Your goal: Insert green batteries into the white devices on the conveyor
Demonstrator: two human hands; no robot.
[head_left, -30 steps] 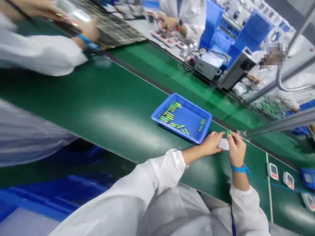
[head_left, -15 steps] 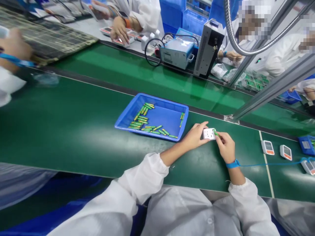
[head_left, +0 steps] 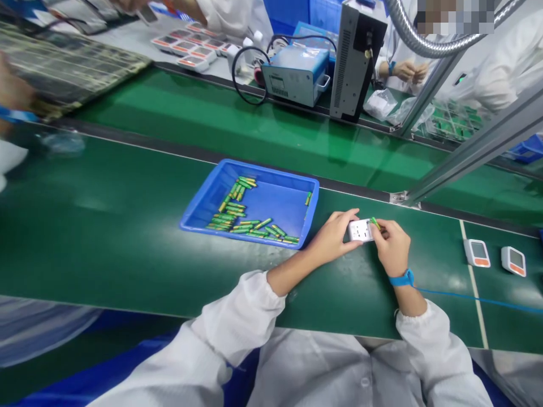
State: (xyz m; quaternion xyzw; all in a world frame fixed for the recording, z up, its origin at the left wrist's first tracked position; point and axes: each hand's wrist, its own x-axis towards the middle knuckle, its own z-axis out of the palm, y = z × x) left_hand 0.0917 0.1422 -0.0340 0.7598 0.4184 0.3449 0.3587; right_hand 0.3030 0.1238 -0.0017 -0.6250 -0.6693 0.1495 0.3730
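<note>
My left hand (head_left: 335,236) grips a small white device (head_left: 360,230) by its left side, thumb below and fingers above. Its back, with dark slots and marks, faces up. At the device's right end my right hand (head_left: 392,244) pinches a green battery (head_left: 374,222), tilted against the opening there. How far the battery sits inside is hidden by the fingers. A blue wristband (head_left: 401,278) with a cord circles my right wrist. Left of my hands stands a blue tray (head_left: 185,224) with several green and yellow batteries (head_left: 232,210) lying along its sides.
Two white devices with screens and orange fronts (head_left: 477,252) lie to the right, near a pale line. A metal post (head_left: 449,164) rises behind my hands. Across the belt stand a blue-grey box (head_left: 294,73) and a tall metal unit (head_left: 355,62). Co-workers' hands (head_left: 405,70) show at the back.
The view has shifted slightly. My right hand has turned a little at the device's end, and the battery stands more upright. A co-worker's hand at the back left has lifted off the devices.
</note>
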